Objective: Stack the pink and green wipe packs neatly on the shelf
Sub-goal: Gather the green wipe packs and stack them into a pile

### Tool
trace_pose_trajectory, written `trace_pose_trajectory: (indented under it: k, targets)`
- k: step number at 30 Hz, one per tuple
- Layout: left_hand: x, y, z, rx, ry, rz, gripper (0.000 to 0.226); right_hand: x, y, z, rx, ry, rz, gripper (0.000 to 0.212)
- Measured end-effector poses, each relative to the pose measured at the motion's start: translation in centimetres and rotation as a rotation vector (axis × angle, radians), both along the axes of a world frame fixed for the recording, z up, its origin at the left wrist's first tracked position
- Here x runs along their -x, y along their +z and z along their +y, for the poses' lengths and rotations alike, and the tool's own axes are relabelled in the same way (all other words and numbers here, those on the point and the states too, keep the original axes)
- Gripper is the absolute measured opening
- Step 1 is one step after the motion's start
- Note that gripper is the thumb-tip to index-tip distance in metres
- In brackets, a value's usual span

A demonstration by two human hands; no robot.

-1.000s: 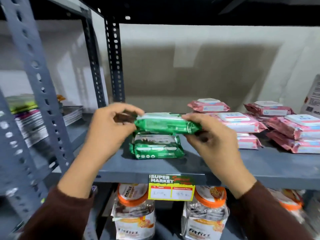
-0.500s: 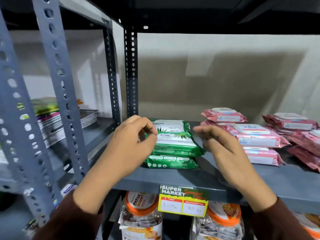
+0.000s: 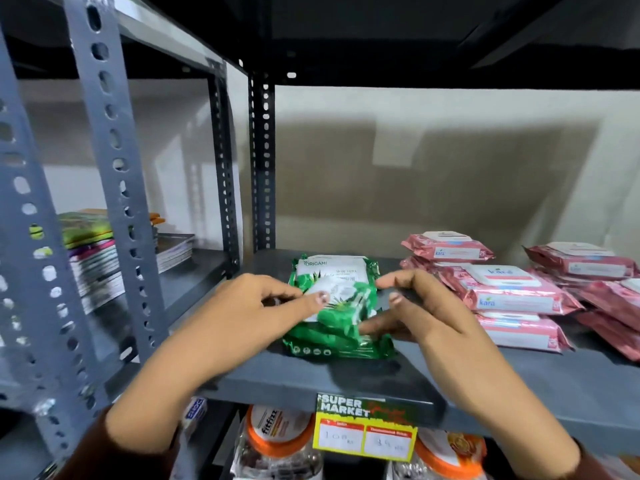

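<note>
on the shelf [image 3: 519, 379], at nine o'clock of the pink packs [image 3: 512, 296], left hand [image 3: 249, 317] and right hand [image 3: 426, 306], grips loosely open and holding nothing, should square the green stack [image 3: 334, 306] gently.

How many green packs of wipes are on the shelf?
2. The top green pack lies on the bottom green pack, stacked between the left hand and right hand. More could be hidden behind them.

Grey slotted-steel shelving [image 3: 346, 379] against a plain pale wall [image 3: 450, 161].
</note>
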State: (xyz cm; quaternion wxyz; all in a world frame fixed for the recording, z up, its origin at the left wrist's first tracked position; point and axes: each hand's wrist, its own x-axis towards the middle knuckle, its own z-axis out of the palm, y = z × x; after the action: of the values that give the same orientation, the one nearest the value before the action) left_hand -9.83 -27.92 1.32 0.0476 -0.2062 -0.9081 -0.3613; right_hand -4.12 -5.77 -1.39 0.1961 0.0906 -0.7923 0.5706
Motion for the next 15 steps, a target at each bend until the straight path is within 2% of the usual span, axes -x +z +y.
trace_pose_trajectory:
  k: [3, 6, 7, 9, 12, 15]
  targets:
    - [0.5, -0.2, 0.1, 0.016, 0.085, 0.041, 0.075, -0.5, 0.2, -0.9, 0.015, 0.061, 0.029, 0.021]
    - [0.9, -0.9, -0.5, -0.167, 0.083, -0.014, 0.089, 0.8, 0.3, 0.3, -0.076, -0.109, 0.179, 0.021]
    - [1.1, -1.1, -0.8, -0.217, 0.052, -0.071, 0.087, 1.3, 0.4, 0.8, -0.117, -0.119, 0.171, 0.023]
    - [1.3, -1.4, -0.9, -0.195, 0.025, -0.149, 0.073, 2.3, 0.2, 1.4, -0.181, -0.075, 0.070, 0.026]
    - [2.2, -2.0, -0.8, -0.088, 0.066, -0.119, 0.052, 3.0, -0.8, 1.9, -0.310, -0.135, 0.060, 0.020]
    - [2.8, -2.2, -0.5, -0.031, 0.122, -0.063, 0.047, 2.3, -1.2, 1.8, -0.353, -0.182, 0.089, 0.017]
